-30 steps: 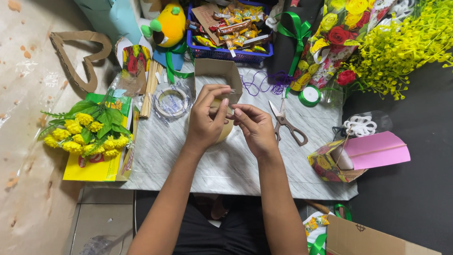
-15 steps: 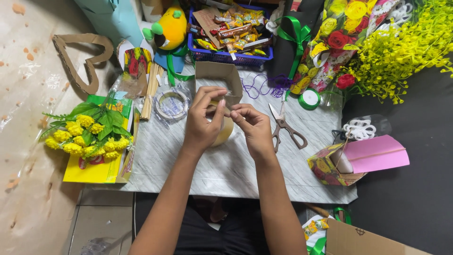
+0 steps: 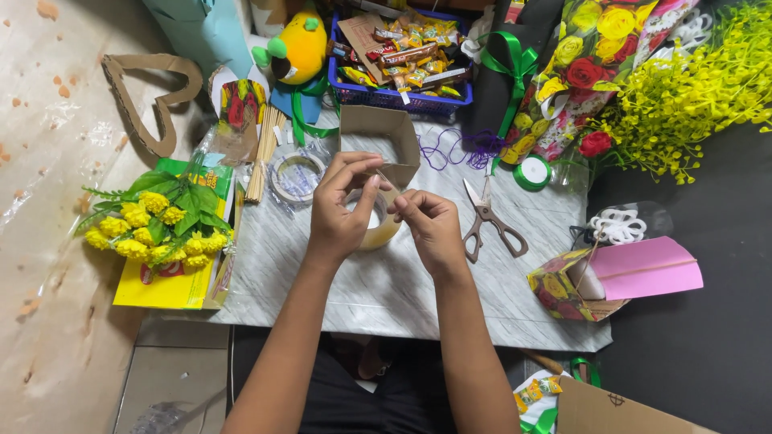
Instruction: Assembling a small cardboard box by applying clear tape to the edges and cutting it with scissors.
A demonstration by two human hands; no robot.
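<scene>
Both hands have shifted a little since the earlier frame, staying close together over the table [image 3: 386, 297]. Left hand [image 3: 342, 213] grips the roll of clear tape [image 3: 379, 229], which sits just above the table in front of the open cardboard box [image 3: 382, 137]. Right hand [image 3: 430, 225] pinches the tape's free end between thumb and forefinger beside the roll. Scissors [image 3: 489, 221] lie just right of it; yellow flowers [image 3: 157, 225] rest at the left edge.
</scene>
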